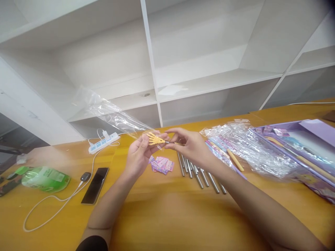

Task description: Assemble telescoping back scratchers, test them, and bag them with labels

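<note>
A small yellow hand-shaped piece (155, 139) with a dark threaded end lies between my two hands. My left hand (140, 151) is closed around it, thumb on top, and also holds a long clear plastic bag (115, 115) that stretches up to the left. My right hand (188, 144) pinches the dark end between thumb and fingertips. Beneath and just right of my hands, several metal tubes (204, 177) lie on the wooden table (167, 216). Small pink and purple cards (162, 165) sit in a pile below my left hand.
Clear plastic bags (251, 150) and a purple box (295, 139) with packed items are on the right. On the left are a phone (95, 185), a green bottle (45, 178), a white cable and a power strip (104, 143). White shelves (199, 80) stand behind.
</note>
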{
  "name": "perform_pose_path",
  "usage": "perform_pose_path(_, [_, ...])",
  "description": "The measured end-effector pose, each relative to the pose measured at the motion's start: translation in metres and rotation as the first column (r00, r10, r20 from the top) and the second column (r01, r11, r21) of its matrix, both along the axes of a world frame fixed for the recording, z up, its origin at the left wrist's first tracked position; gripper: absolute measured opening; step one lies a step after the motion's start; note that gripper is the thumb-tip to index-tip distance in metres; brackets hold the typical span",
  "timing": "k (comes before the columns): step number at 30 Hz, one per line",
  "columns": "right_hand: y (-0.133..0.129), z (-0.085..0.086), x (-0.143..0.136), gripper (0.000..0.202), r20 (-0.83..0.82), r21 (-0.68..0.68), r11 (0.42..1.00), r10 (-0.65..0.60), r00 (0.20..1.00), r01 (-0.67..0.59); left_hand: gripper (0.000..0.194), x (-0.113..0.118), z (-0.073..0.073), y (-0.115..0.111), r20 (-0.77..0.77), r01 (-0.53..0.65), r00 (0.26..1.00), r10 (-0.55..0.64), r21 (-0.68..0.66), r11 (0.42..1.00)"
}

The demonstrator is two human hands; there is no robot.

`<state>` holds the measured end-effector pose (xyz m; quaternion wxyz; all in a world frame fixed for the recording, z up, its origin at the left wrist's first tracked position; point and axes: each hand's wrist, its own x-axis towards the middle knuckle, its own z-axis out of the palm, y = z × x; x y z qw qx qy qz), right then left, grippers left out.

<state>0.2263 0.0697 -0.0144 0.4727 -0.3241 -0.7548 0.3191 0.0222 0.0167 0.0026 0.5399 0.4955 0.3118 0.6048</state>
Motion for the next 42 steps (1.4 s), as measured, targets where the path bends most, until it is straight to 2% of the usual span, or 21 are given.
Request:
perform_pose_path(3, [0.000, -0.003, -0.002, 0.049, -0.057, -0.018, 0.999, -0.030, 0.998, 0.029, 0.046, 0.010, -0.007, 0.002, 0.013, -0.005, 1.000, 0.005, -0.001, 1.000])
perform_pose_path(6, [-0.001, 0.001, 0.003, 0.049, -0.008, -0.016, 1.000, -0.010, 1.000, 0.010, 0.045, 0.009, -0.009, 0.007, 0.011, -0.049, 0.999, 0.048, 0.035, 0.998])
perform_pose_path(10, [0.001, 0.017, 0.025, 0.032, 0.208, -0.092, 0.994, 0.082, 0.975, -0.064, 0.039, -0.010, 0.001, 0.013, 0.059, -0.234, 0.972, 0.228, 0.134, 0.963])
perform_pose_path(13, [0.004, 0.025, 0.038, 0.028, 0.239, -0.105, 0.992, 0.093, 0.967, -0.070, 0.037, -0.023, 0.009, 0.016, 0.095, -0.304, 0.952, 0.290, 0.197, 0.932])
perform_pose_path(15, [0.004, 0.025, 0.039, 0.024, 0.214, -0.057, 0.998, 0.032, 0.976, -0.021, 0.038, -0.024, 0.008, 0.017, 0.093, -0.285, 0.958, 0.271, 0.197, 0.938])
perform_pose_path(18, [0.000, 0.019, 0.027, 0.016, 0.125, 0.061, 0.997, -0.064, 0.990, 0.057, 0.040, -0.012, -0.002, 0.016, 0.065, -0.193, 0.980, 0.185, 0.142, 0.971])
perform_pose_path(22, [-0.012, 0.004, 0.003, 0.009, -0.018, 0.170, 0.981, -0.096, 0.995, 0.097, 0.041, 0.010, -0.018, 0.013, 0.053, -0.087, 0.995, 0.084, 0.061, 0.994])
perform_pose_path(24, [-0.018, -0.003, -0.006, 0.010, -0.056, 0.300, 0.939, -0.160, 0.986, 0.169, 0.042, 0.016, -0.022, 0.011, 0.064, -0.077, 0.995, 0.074, 0.045, 0.996])
perform_pose_path(27, [-0.025, -0.007, -0.012, 0.012, -0.063, 0.511, 0.820, -0.264, 0.962, 0.259, 0.042, 0.018, -0.020, 0.010, 0.064, -0.076, 0.995, 0.073, 0.047, 0.996])
perform_pose_path(29, [-0.027, -0.005, -0.012, 0.008, -0.078, 0.548, 0.805, -0.221, 0.972, 0.227, 0.041, 0.013, -0.017, 0.010, 0.061, -0.086, 0.995, 0.083, 0.051, 0.995])
perform_pose_path(32, [-0.027, 0.003, -0.008, 0.012, -0.072, 0.519, 0.848, -0.083, 0.994, 0.109, 0.038, 0.003, -0.011, 0.011, 0.063, -0.124, 0.991, 0.120, 0.068, 0.990])
perform_pose_path(34, [-0.026, 0.008, -0.004, 0.014, -0.043, 0.525, 0.849, -0.051, 0.998, 0.067, 0.035, -0.002, -0.008, 0.011, 0.062, -0.122, 0.991, 0.117, 0.073, 0.990])
perform_pose_path(38, [-0.019, 0.007, 0.000, 0.010, -0.032, 0.608, 0.791, -0.062, 0.998, 0.069, 0.032, -0.003, -0.008, 0.010, 0.057, -0.068, 0.996, 0.065, 0.050, 0.996])
perform_pose_path(42, [-0.010, 0.001, 0.005, 0.015, 0.007, 0.682, 0.731, -0.049, 0.999, 0.032, 0.033, -0.002, -0.011, 0.010, 0.038, -0.012, 0.999, 0.012, 0.018, 1.000])
